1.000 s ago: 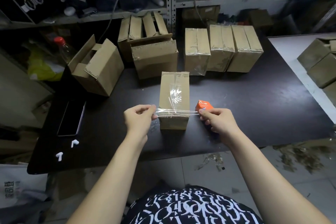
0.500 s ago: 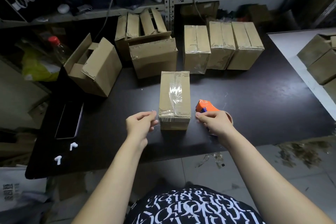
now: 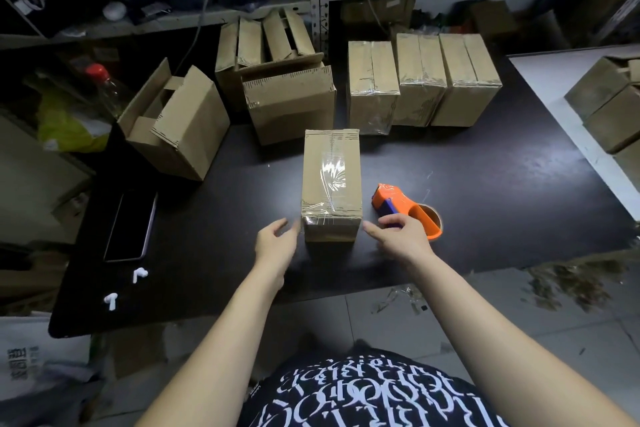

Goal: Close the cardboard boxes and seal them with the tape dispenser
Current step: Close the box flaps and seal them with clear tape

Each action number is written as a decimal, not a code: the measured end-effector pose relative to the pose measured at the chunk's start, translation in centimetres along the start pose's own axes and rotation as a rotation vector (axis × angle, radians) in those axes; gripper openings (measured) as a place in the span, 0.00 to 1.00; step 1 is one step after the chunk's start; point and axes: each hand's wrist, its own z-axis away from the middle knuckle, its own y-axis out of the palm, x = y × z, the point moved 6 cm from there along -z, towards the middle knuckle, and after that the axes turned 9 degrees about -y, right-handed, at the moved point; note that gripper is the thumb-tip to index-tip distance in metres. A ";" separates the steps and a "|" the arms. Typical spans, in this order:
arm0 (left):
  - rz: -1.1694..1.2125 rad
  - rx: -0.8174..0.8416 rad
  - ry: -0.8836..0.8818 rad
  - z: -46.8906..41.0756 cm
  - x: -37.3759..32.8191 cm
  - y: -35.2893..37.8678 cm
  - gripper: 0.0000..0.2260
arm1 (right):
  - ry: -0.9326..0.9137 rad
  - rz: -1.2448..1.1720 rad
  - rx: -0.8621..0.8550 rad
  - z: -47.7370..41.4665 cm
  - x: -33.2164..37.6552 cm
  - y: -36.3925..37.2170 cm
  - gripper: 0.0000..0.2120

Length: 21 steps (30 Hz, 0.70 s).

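Observation:
A closed cardboard box (image 3: 331, 180) stands in the middle of the black table (image 3: 485, 191), with clear tape down its top seam and over its near edge. My left hand (image 3: 273, 243) hovers just left of the box's near corner, fingers relaxed, holding nothing. My right hand (image 3: 398, 236) is just right of that corner, fingers extended toward the box and empty. The orange tape dispenser (image 3: 405, 206) lies on the table behind my right hand, partly hidden by it.
Three taped boxes (image 3: 422, 80) stand in a row at the back. An open box (image 3: 173, 121) lies on its side at left, and another box (image 3: 291, 104) stands behind the middle one. A phone (image 3: 131, 225) and two white earbuds (image 3: 124, 288) lie at front left.
The tape strip stretched between my hands was pressed onto the box's near edge. My right hand set the dispenser down on the table, and both hands moved toward the box's sides.

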 end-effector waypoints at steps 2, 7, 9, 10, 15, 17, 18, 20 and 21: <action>-0.020 -0.073 0.137 0.3 -0.7 -1.1 0.09 | -0.154 -0.013 -0.084 -0.1 0.6 -0.5 0.13; -0.265 -0.020 0.672 3.0 -4.4 -2.0 0.13 | -0.573 0.126 0.015 0.3 3.2 -1.2 0.09; -0.336 0.062 0.822 4.0 -5.3 -1.4 0.17 | -0.667 0.139 0.102 0.9 3.7 -0.6 0.11; -0.365 0.078 0.892 4.4 -5.6 -1.2 0.18 | -0.718 0.161 0.119 1.2 3.9 -0.4 0.12; -0.459 0.108 1.015 4.5 -6.1 -1.0 0.14 | -0.772 0.165 0.121 1.2 4.1 -0.4 0.12; -0.483 0.113 1.040 4.5 -5.9 -0.9 0.12 | -0.785 0.174 0.118 1.1 4.0 -0.2 0.11; -0.477 0.115 1.058 4.5 -6.0 -0.8 0.11 | -0.796 0.183 0.111 1.0 3.9 -0.1 0.10; -0.461 0.112 1.109 4.7 -6.2 -0.8 0.08 | -0.823 0.189 0.095 0.9 3.9 0.1 0.09; -0.458 0.108 1.135 4.8 -6.2 -0.7 0.07 | -0.833 0.184 0.088 0.9 4.0 0.1 0.09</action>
